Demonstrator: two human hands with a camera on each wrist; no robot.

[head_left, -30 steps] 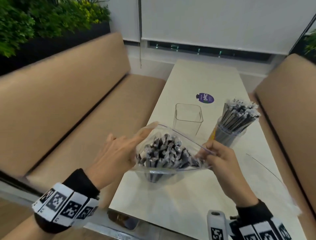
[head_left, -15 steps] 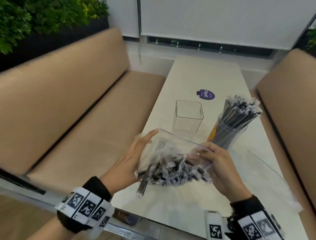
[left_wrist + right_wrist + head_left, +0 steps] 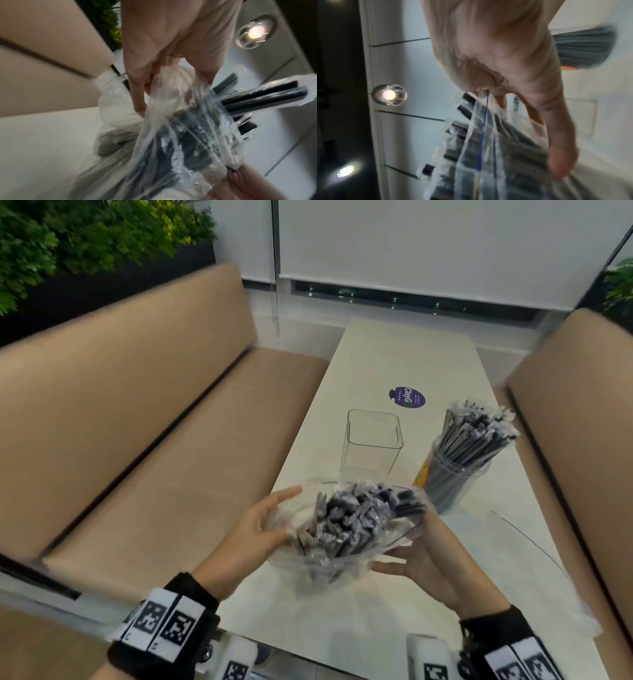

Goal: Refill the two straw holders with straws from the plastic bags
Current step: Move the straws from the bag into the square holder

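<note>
A clear plastic bag (image 3: 342,563) packed with wrapped black straws (image 3: 356,511) hangs over the near end of the table, held between both hands. My left hand (image 3: 270,522) grips its left side, and the left wrist view shows its thumb and fingers (image 3: 137,94) pinching the film of the bag (image 3: 180,135). My right hand (image 3: 411,546) cups the right side from below and pinches the rim of the bag (image 3: 479,148). Straw ends poke out of the bag's mouth. Behind it stand an empty square clear holder (image 3: 371,443) and a round holder (image 3: 452,474) full of straws.
The white table (image 3: 404,357) runs away from me between two tan benches (image 3: 164,460), (image 3: 575,392). A purple sticker (image 3: 407,397) lies beyond the holders. A flat clear bag (image 3: 548,587) lies at the table's right. Plants stand at the back left.
The bag has tipped so the straw ends stick out toward the holders. My right hand has gone from gripping the rim on top to cupping the bag from below.
</note>
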